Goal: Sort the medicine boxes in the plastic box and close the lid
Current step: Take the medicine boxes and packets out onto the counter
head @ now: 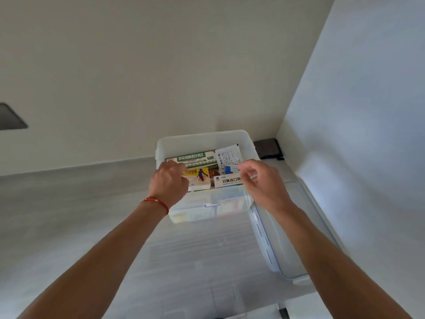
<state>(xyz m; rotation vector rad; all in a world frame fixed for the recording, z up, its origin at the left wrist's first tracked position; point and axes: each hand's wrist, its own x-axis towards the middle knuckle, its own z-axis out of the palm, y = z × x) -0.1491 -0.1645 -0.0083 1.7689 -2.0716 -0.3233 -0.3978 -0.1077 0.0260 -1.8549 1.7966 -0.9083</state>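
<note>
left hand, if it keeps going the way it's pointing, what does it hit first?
Probably the yellow-and-white medicine box right at the fingertips of the left hand, inside the plastic box. One view, so whether it already touches is unclear.

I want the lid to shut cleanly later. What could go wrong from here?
The white leaflet stands taller than the boxes in the plastic box and may get crushed or jam the lid. The lid lies at the counter edge under the right forearm, so a nudge might knock it off.
</note>
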